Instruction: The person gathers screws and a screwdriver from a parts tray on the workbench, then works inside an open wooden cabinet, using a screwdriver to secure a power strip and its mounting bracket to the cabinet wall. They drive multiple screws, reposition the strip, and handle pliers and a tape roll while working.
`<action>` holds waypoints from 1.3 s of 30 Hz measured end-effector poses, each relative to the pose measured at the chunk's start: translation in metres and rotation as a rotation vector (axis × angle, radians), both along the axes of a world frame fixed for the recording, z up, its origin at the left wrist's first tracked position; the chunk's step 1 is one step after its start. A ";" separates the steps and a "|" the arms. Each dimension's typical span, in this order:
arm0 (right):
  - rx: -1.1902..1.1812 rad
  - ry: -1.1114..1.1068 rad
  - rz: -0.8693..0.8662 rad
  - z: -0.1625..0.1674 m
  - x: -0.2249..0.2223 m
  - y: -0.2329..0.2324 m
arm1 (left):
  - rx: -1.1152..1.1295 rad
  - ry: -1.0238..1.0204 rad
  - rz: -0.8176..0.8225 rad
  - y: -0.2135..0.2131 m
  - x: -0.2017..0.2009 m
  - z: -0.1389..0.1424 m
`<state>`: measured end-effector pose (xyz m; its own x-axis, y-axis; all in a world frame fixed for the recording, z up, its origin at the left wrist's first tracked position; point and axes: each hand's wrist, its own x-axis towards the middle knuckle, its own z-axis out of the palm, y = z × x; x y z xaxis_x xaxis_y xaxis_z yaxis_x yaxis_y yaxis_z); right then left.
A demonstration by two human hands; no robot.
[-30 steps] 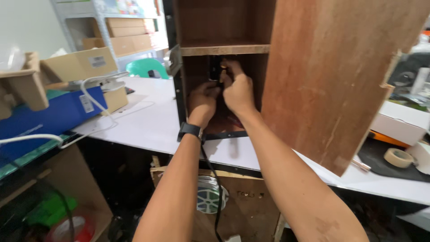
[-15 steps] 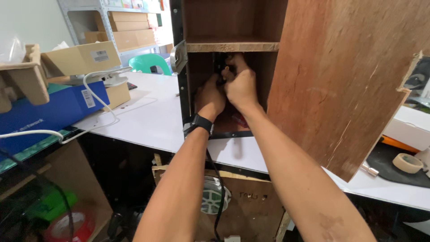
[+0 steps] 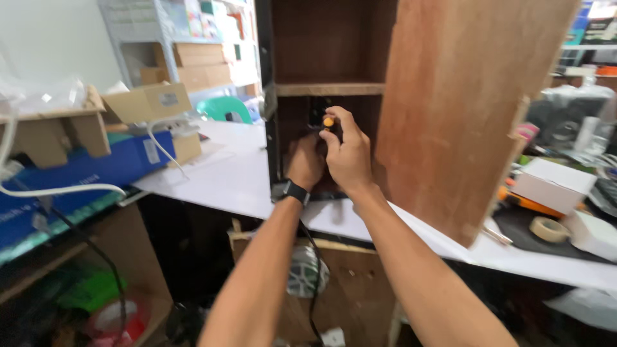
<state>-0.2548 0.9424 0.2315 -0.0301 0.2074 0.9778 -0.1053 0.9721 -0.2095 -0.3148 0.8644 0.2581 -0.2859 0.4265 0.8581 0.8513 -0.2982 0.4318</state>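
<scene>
Both my hands reach into the lower compartment of a brown wooden cabinet (image 3: 328,88) standing on a white table (image 3: 231,186). My right hand (image 3: 347,154) is closed around a small tool with an orange tip (image 3: 328,121). My left hand (image 3: 304,162), with a black watch (image 3: 295,191) on the wrist, is curled low beside it against a dark object inside; what it grips is hidden. The cabinet door (image 3: 463,109) hangs open to the right.
A blue box (image 3: 83,170) and cardboard boxes (image 3: 144,103) sit at the left with a white cable (image 3: 58,190). A roll of tape (image 3: 549,229) and a white box (image 3: 553,183) lie at the right. A black cable (image 3: 313,270) hangs below the table edge.
The view has shifted slightly right and closer. My right hand has lifted a little, and the orange tip of the tool now shows above its fingers.
</scene>
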 end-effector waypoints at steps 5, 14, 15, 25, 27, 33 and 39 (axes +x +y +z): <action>0.000 0.134 -0.114 -0.033 0.036 -0.001 | 0.102 0.059 -0.152 -0.022 0.001 -0.017; -0.191 -0.119 -0.105 -0.048 0.044 0.018 | 0.017 -0.017 0.146 -0.026 0.013 -0.034; -0.139 -0.158 -0.155 -0.049 0.046 0.016 | 0.043 0.028 0.150 -0.030 0.013 -0.033; -0.185 -0.123 -0.058 -0.036 0.092 -0.016 | -0.277 -0.522 -0.187 -0.062 0.005 -0.037; -0.265 -0.052 0.153 -0.037 0.087 -0.019 | -0.257 -0.569 -0.235 -0.060 0.007 -0.032; -0.474 0.093 0.355 -0.058 0.072 -0.021 | 0.017 -1.018 -0.858 -0.042 0.023 -0.029; -0.304 0.150 0.309 -0.067 0.071 -0.014 | 0.110 -1.201 -1.106 -0.039 0.015 -0.041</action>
